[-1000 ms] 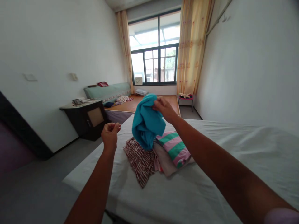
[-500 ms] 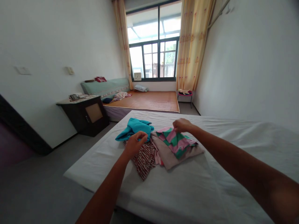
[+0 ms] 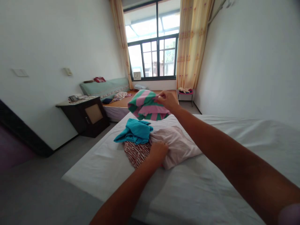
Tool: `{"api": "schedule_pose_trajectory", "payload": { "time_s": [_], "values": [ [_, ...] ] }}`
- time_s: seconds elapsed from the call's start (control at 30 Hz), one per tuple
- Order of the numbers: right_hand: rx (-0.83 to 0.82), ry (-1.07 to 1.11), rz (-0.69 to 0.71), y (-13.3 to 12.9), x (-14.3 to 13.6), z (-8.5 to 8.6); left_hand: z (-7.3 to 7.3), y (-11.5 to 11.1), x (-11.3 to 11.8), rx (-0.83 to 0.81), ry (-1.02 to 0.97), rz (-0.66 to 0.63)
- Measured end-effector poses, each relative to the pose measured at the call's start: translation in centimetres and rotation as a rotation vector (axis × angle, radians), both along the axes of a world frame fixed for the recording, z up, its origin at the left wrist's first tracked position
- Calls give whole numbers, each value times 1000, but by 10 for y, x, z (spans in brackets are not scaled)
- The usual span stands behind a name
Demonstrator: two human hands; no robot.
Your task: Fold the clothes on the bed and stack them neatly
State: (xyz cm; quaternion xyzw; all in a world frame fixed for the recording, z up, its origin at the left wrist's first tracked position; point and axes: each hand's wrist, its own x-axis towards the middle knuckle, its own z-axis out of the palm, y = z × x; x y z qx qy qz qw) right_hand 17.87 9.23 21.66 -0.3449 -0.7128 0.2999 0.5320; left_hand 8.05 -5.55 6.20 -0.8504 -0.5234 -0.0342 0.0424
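My right hand [image 3: 167,100] pinches the striped cloth [image 3: 148,105] in the air above the bed [image 3: 187,190]. My left hand [image 3: 159,152] rests at the pale pink cloth [image 3: 177,145]; its fingertips are hard to make out, so I cannot tell its grip. My left forearm partly hides the brown patterned cloth [image 3: 135,153], beneath the blue cloth [image 3: 136,131].
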Motion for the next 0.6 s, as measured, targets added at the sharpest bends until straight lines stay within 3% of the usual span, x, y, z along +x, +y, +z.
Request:
{"api": "schedule_pose_trajectory", "payload": {
  "time_s": [0.1, 0.2, 0.37, 0.5, 0.6],
  "values": [
    [-189, -277, -15, -8, 12, -49, 5, 6, 4, -28, 72, -2],
    [-203, -235, -76, -17, 34, -69, 19, 11, 3, 1, 41, -12],
    [-216, -10, -27, -38, 78, -48, 66, 30, -6, 71, -234, 18],
    [-137, 113, -61, -57, 107, -35, 117, 41, -18, 57, -842, -114],
    [-112, 208, -122, -64, 123, -43, 143, 44, -32, 140, -1285, -176]
  ]
}}
